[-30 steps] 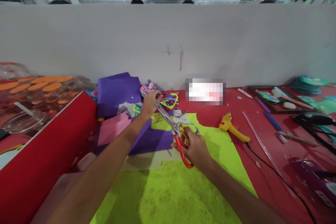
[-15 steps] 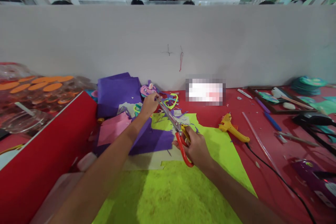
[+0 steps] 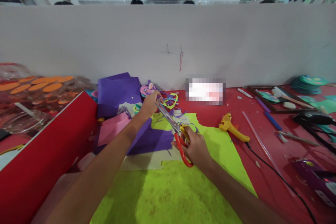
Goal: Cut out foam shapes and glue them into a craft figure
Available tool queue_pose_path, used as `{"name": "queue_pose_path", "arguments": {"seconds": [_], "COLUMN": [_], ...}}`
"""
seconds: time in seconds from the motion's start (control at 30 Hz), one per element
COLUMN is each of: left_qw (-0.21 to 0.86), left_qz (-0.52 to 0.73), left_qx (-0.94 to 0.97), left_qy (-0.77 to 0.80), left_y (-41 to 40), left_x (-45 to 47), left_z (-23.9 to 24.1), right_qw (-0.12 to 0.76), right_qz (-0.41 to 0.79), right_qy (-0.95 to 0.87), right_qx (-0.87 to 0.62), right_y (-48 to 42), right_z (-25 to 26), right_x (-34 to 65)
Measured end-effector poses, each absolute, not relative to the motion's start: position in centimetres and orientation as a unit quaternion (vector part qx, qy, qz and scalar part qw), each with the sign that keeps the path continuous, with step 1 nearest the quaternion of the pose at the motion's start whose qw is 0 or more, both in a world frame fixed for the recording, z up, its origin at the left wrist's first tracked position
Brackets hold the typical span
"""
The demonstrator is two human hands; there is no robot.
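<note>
My right hand [image 3: 195,147] is closed round the red handles of a pair of scissors [image 3: 172,126], whose steel blades point up and left. Their tips reach my left hand [image 3: 149,103], which is pinched on a small scrap of felt I cannot make out at the blade tips. Both hands hover over a large lime-green felt sheet [image 3: 173,189] and a purple felt piece [image 3: 154,140]. A heap of coloured offcuts [image 3: 169,100] lies just beyond my left hand.
A yellow glue gun [image 3: 231,128] with a black cord lies right of the green sheet. A red box [image 3: 42,150] stands at the left, with orange ovals in clear trays behind it. Folded purple felt [image 3: 118,92] leans at the grey partition. Tools and a tray sit far right.
The scissors and both hands shifted slightly; the blades closed in toward my left hand's fingers. Otherwise the scene is the same.
</note>
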State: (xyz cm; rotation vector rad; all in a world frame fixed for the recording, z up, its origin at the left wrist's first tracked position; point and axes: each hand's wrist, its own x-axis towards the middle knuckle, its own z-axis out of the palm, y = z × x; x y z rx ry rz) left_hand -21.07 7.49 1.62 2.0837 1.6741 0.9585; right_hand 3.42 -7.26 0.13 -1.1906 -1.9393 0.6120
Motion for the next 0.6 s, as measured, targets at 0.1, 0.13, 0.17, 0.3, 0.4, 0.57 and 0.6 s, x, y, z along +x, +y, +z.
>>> {"name": "queue_pose_path", "arguments": {"seconds": [0.1, 0.13, 0.17, 0.3, 0.4, 0.57, 0.6], "left_qw": [0.112, 0.099, 0.089, 0.070, 0.068, 0.079, 0.083], "left_qz": [0.319, 0.314, 0.309, 0.292, 0.288, 0.273, 0.271], "left_qx": [0.731, 0.732, 0.734, 0.742, 0.741, 0.734, 0.732], "left_qy": [0.593, 0.596, 0.599, 0.599, 0.602, 0.616, 0.619], "left_y": [7.5, 7.6, 7.7, 7.8, 7.8, 7.7, 7.7], "left_x": [-20.9, -20.9, -20.8, -20.8, -20.8, -20.9, -20.8], "left_z": [2.3, 2.5, 2.6, 2.7, 2.3, 1.7, 1.7], "right_qw": [0.392, 0.395, 0.398, 0.404, 0.402, 0.400, 0.400], "right_qz": [0.230, 0.227, 0.225, 0.228, 0.231, 0.226, 0.226], "right_qy": [-0.762, -0.762, -0.762, -0.759, -0.756, -0.759, -0.758], "right_qx": [-0.461, -0.460, -0.459, -0.456, -0.462, -0.462, -0.463], "right_y": [-7.3, -7.3, -7.3, -7.4, -7.4, -7.3, -7.3], "right_z": [0.1, 0.1, 0.1, 0.2, 0.1, 0.2, 0.2], "right_x": [3.4, 3.4, 3.4, 3.4, 3.4, 3.4, 3.4]}}
